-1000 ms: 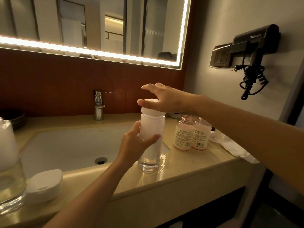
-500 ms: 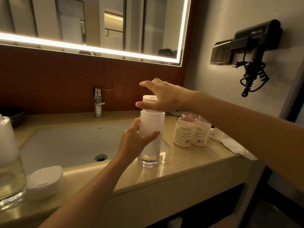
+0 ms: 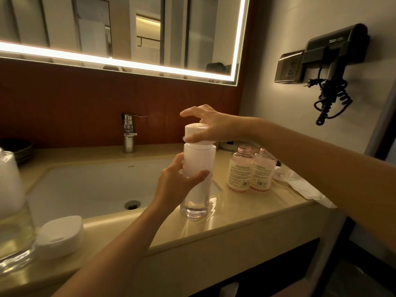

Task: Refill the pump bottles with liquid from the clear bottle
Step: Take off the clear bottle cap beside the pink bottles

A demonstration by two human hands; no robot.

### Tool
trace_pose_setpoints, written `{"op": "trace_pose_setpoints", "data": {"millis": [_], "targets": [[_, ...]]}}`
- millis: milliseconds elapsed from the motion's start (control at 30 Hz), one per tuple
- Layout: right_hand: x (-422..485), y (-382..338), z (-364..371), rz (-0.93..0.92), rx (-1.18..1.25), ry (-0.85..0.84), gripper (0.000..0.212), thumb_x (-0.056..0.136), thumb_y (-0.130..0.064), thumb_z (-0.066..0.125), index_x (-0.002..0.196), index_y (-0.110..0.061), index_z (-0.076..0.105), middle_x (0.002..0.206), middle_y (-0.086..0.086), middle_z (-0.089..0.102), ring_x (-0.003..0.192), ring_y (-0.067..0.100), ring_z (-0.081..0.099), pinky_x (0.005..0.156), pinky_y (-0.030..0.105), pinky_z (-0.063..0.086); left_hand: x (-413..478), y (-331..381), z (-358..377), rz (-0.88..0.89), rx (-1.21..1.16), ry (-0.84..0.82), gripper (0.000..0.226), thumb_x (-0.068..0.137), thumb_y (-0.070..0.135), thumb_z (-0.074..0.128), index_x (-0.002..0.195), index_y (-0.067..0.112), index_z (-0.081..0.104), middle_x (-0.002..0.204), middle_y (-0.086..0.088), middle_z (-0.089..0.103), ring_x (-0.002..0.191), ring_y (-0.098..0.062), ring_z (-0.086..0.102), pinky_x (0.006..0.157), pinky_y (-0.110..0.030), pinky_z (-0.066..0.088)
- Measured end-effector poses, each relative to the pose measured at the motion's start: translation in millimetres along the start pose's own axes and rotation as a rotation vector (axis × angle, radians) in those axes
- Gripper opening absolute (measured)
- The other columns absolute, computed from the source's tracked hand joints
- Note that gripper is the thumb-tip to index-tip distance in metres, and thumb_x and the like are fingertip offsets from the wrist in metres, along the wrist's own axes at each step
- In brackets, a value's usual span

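Head: left hand (image 3: pixel 175 185) grips clear bottle (image 3: pixel 199 160), right hand (image 3: pixel 214 127) its cap (image 3: pixel 193 131).

Faucet (image 3: pixel 129 133), white box (image 3: pixel 60 235), wall hairdryer (image 3: pixel 336 46).

left hand (image 3: pixel 175 185) gripping clear bottle (image 3: pixel 196 179), right hand (image 3: pixel 211 127) on cap (image 3: pixel 196 130)

Mirror (image 3: pixel 128 28): wide, on the back wall, with a glowing strip along its lower and right edges that gives warm light.
Back wall (image 3: pixel 64 103): reddish-brown panel under the mirror.
Side wall (image 3: pixel 278 28): pale and plain, at the right.
Hair dryer (image 3: pixel 334 46): dark, mounted on the side wall, its coiled cord hanging below.
Socket (image 3: pixel 289 67): dark plate just left of the dryer.
Counter (image 3: pixel 246 211): glossy beige stone.
Sink (image 3: pixel 85 189): 1 white basin sunk in the counter.
Tap (image 3: pixel 128 133): chrome, behind the sink.
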State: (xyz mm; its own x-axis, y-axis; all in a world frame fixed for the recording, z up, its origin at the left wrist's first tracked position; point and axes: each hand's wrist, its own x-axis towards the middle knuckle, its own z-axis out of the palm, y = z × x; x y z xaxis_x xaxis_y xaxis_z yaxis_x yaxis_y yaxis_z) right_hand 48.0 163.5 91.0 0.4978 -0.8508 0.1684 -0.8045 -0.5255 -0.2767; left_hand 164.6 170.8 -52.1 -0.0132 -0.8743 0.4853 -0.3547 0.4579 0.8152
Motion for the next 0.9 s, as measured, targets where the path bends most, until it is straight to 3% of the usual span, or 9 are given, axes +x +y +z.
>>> {"op": "trace_pose_setpoints", "data": {"millis": [67,167,233,400,533,633,767,833,900], "targets": [[1,-3,0,0.044,-0.081,0.044,0.071,0.085,-0.053,0.052,0.144,-0.029,0.021,0.153,0.004,0.014,0.135,0.030,0.029,0.104,0.044,0.036,-1,0,0,0.004,0.000,0.000,0.086,0.059,0.054,0.062,0.132,0.015,0.041,0.128,-0.007,0.055,0.109,-0.027,0.058,0.087,-0.042,0.052],[4,-3,4,0.077,-0.181,0.056,0.069,0.085,-0.061,0.045,0.141,-0.023,0.030,0.143,0.007,0.037,0.120,0.024,0.044,0.092,0.034,0.043,-1,0,0,0.000,0.004,0.001,0.086,0.059,0.055,0.061,0.132,0.015,0.041,0.127,-0.006,0.056,0.108,-0.026,0.059,0.086,-0.040,0.052],[6,0,7,0.045,-0.169,0.087,0.060,0.087,-0.055,0.047,0.135,-0.019,0.040,0.132,0.005,0.050,0.106,0.016,0.048,0.081,0.027,0.042,-1,0,0,-0.008,0.004,0.006,0.086,0.058,0.055,0.062,0.132,0.016,0.042,0.127,-0.006,0.056,0.108,-0.026,0.059,0.087,-0.042,0.053],[1,-2,0,0.026,0.071,-0.006,0.053,0.091,-0.036,0.053,0.138,-0.022,0.035,0.139,0.003,0.042,0.110,0.014,0.043,0.071,0.014,0.041,-1,1,-1,-0.002,0.008,0.001,0.090,0.056,0.059,0.060,0.132,0.016,0.042,0.127,-0.008,0.056,0.108,-0.027,0.059,0.086,-0.046,0.053],[0,-8,-4,0.066,-0.089,0.149,0.064,0.089,-0.060,0.036,0.140,-0.021,0.035,0.143,0.002,0.040,0.128,0.021,0.041,0.094,0.033,0.040,-1,1,0,0.003,0.001,0.002,0.085,0.058,0.055,0.061,0.131,0.015,0.042,0.127,-0.007,0.056,0.108,-0.027,0.059,0.087,-0.046,0.053],[-1,-9,0,0.142,-0.354,0.204,0.076,0.082,-0.072,0.031,0.134,-0.019,0.043,0.136,0.005,0.047,0.119,0.023,0.049,0.089,0.037,0.043,-2,0,-1,0.009,0.000,0.005,0.086,0.058,0.055,0.061,0.131,0.014,0.042,0.126,-0.008,0.056,0.107,-0.027,0.060,0.086,-0.045,0.054],[1,-8,4,0.116,-0.217,0.178,0.053,0.089,-0.057,0.042,0.119,-0.015,0.055,0.111,0.002,0.059,0.096,0.015,0.054,0.069,0.022,0.042,-2,1,-1,0.011,0.003,0.005,0.085,0.058,0.055,0.061,0.131,0.015,0.042,0.127,-0.007,0.056,0.107,-0.027,0.060,0.086,-0.044,0.054],[1,-8,0,0.096,-0.042,0.110,0.039,0.092,-0.039,0.050,0.126,-0.019,0.050,0.117,0.001,0.054,0.102,0.016,0.051,0.064,0.017,0.040,-2,1,-1,0.007,-0.002,0.003,0.085,0.059,0.054,0.062,0.131,0.015,0.042,0.128,-0.007,0.056,0.108,-0.028,0.059,0.087,-0.045,0.053],[0,-7,-6,0.103,0.118,0.030,0.046,0.090,-0.029,0.056,0.133,-0.024,0.042,0.130,0.001,0.048,0.109,0.015,0.045,0.070,0.017,0.040,-1,0,0,-0.002,-0.005,0.003,0.084,0.059,0.053,0.062,0.131,0.015,0.042,0.128,-0.007,0.055,0.109,-0.028,0.059,0.088,-0.045,0.053]]}}
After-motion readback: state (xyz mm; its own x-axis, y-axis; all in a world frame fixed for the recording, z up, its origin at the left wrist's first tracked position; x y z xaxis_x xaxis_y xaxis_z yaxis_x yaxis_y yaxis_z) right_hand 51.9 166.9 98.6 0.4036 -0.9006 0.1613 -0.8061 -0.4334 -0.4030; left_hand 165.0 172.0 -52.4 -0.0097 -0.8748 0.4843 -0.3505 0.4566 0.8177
